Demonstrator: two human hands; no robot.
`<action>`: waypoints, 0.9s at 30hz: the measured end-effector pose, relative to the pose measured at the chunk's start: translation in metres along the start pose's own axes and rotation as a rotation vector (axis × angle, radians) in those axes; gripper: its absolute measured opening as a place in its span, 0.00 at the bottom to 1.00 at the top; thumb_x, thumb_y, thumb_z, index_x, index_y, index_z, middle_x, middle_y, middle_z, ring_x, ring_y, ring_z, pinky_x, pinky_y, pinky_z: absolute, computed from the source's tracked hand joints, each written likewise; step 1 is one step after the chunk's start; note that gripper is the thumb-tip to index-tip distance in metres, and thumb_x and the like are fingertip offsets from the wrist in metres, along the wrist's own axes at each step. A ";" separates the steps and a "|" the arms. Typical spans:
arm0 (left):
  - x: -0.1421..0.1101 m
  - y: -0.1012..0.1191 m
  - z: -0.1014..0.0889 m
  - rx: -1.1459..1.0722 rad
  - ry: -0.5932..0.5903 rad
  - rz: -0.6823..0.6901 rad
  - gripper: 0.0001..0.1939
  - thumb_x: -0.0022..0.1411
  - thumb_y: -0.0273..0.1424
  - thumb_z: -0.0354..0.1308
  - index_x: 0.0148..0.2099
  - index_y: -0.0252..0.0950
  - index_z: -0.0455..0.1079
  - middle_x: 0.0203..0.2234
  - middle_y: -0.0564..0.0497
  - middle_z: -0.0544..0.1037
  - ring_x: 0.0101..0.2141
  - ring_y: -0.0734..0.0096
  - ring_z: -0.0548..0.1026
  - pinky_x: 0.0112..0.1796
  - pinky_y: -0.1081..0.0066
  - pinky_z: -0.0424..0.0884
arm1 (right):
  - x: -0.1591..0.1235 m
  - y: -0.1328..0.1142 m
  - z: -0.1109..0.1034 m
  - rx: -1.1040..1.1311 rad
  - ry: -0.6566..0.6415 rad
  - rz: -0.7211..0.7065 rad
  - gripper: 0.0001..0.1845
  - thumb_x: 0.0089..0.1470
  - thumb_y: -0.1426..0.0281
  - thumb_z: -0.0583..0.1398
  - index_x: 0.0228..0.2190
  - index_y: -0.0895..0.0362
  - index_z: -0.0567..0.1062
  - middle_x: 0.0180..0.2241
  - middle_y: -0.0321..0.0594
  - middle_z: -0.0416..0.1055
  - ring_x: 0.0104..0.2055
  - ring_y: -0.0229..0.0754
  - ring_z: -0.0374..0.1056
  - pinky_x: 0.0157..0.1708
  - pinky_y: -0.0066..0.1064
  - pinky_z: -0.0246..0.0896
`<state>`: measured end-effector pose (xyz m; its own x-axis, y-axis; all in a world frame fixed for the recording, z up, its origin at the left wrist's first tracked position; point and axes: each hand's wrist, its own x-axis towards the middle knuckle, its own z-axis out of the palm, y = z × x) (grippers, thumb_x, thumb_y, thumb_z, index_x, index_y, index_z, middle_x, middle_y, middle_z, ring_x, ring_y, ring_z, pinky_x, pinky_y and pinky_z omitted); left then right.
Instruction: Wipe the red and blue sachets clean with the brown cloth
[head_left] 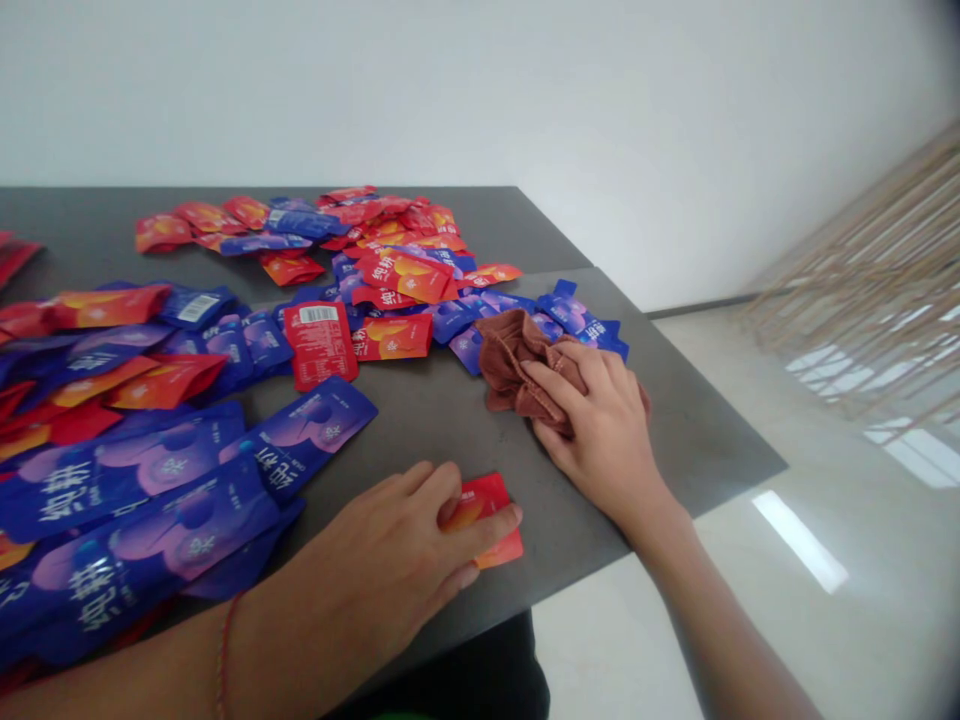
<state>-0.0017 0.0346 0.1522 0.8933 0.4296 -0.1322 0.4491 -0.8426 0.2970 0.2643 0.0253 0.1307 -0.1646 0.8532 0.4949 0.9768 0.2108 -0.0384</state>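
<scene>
My left hand (pixel 405 550) lies near the table's front edge with its fingers closed over a small red-orange packet (pixel 491 500), pinning it to the dark grey table (pixel 450 420). My right hand (pixel 600 420) rests on a crumpled brown cloth (pixel 517 360), fingers curled over and gripping it. The cloth sits just right of the packet spread, touching some blue packets (pixel 577 315).
Many red and blue foil packets (pixel 225 350) cover the left and far parts of the table. Large blue packets (pixel 135 520) lie by my left forearm. The table's right edge drops to a shiny pale floor (pixel 787 560). A white wall stands behind.
</scene>
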 end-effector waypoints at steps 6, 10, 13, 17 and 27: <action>-0.009 -0.008 0.005 0.074 -0.011 0.089 0.39 0.69 0.21 0.55 0.70 0.69 0.58 0.48 0.49 0.70 0.39 0.62 0.71 0.40 0.61 0.70 | 0.000 0.000 0.000 0.012 -0.008 0.004 0.27 0.62 0.66 0.63 0.62 0.50 0.74 0.65 0.52 0.64 0.62 0.62 0.61 0.55 0.54 0.61; -0.009 -0.009 0.007 0.068 0.027 0.085 0.38 0.69 0.20 0.55 0.73 0.59 0.56 0.52 0.49 0.73 0.45 0.59 0.74 0.45 0.58 0.72 | 0.000 -0.001 0.000 0.013 -0.016 0.013 0.26 0.63 0.66 0.62 0.62 0.50 0.74 0.65 0.52 0.64 0.63 0.62 0.60 0.55 0.54 0.61; -0.007 -0.009 0.009 0.055 0.088 0.030 0.31 0.72 0.27 0.57 0.73 0.42 0.56 0.58 0.44 0.74 0.54 0.54 0.72 0.54 0.53 0.70 | 0.001 -0.001 0.000 0.018 -0.021 0.015 0.26 0.62 0.66 0.63 0.61 0.51 0.74 0.65 0.52 0.64 0.63 0.62 0.60 0.55 0.54 0.61; -0.005 -0.009 0.009 -0.006 0.048 0.010 0.28 0.73 0.28 0.58 0.71 0.44 0.60 0.56 0.47 0.74 0.52 0.57 0.73 0.53 0.56 0.70 | 0.000 0.000 0.000 0.019 -0.014 0.010 0.26 0.62 0.66 0.63 0.61 0.51 0.74 0.65 0.52 0.64 0.63 0.62 0.60 0.55 0.54 0.61; -0.005 -0.010 0.004 -0.022 -0.037 0.063 0.40 0.68 0.18 0.54 0.69 0.70 0.60 0.46 0.52 0.68 0.42 0.65 0.69 0.44 0.65 0.69 | 0.000 -0.001 -0.001 0.019 -0.019 0.012 0.26 0.63 0.66 0.62 0.61 0.51 0.74 0.65 0.52 0.64 0.63 0.62 0.60 0.55 0.53 0.61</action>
<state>-0.0103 0.0400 0.1460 0.9201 0.3627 -0.1475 0.3915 -0.8602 0.3269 0.2632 0.0248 0.1321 -0.1558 0.8645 0.4778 0.9760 0.2094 -0.0605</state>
